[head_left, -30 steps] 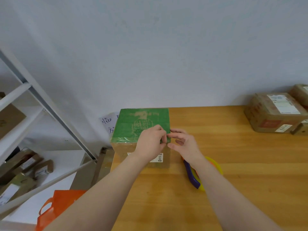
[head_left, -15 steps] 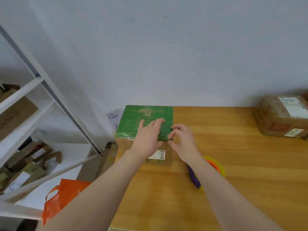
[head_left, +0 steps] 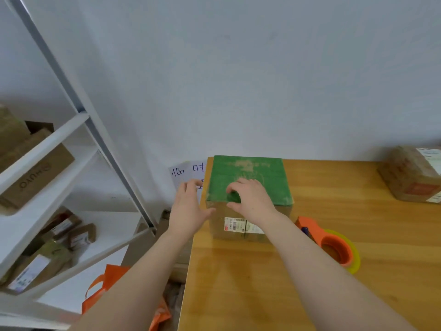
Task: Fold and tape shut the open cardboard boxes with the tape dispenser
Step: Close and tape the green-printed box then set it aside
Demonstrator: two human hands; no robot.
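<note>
A cardboard box [head_left: 248, 223] with a green top stands shut at the back left corner of the wooden table [head_left: 262, 283]. My right hand [head_left: 253, 199] lies over its top front edge, fingers bent on the green face and thumb on the brown front. My left hand [head_left: 188, 209] hovers spread beside the box's left side, off the table edge, its thumb near the box's front left corner. The orange tape dispenser [head_left: 331, 244] with its yellowish roll lies on the table just right of my right forearm.
Another taped cardboard box [head_left: 412, 177] sits at the table's far right. A white metal shelf [head_left: 71, 130] with several parcels stands to the left. An orange bag [head_left: 105, 283] lies on the floor below, and a handwritten paper note [head_left: 188, 170] hangs behind the table's corner.
My left hand slid off the green top to the box's left side and spread. My right hand moved left onto the top front edge. The view swung left.
</note>
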